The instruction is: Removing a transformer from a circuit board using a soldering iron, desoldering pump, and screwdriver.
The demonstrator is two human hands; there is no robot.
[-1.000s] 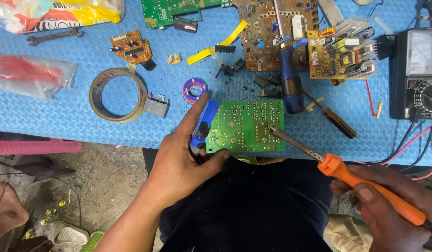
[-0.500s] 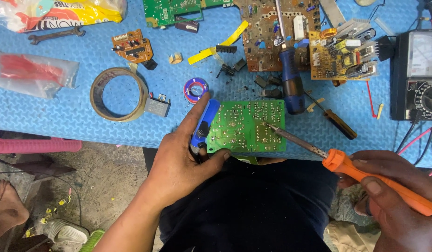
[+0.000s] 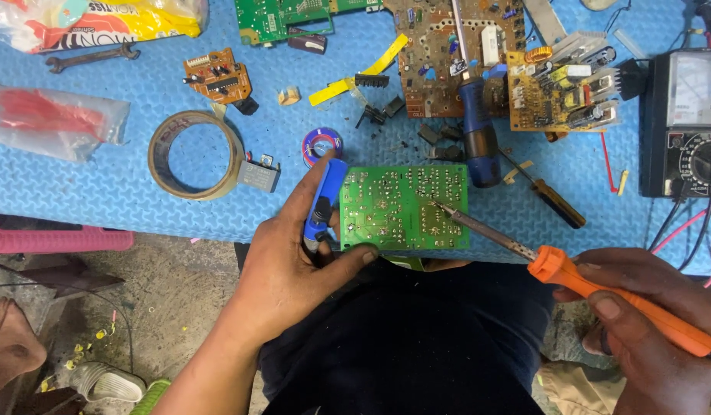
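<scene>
Sliding slightly left, the soldering iron point(image 3: 559, 265), clamped in the right hand point(image 3: 655, 330), is touching the green board point(image 3: 405, 207) the left hand point(image 3: 294, 261) is pinching at the mat's near edge; steadiness matters next.

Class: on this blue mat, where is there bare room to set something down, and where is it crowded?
Bare mat lies left of the tape roll, below the plastic bag; another patch lies between the brown-handled screwdriver and the multimeter. It is crowded at top centre, around the brown circuit boards.

Bright, even daylight; sharp (soft shadows), no blur.
</scene>
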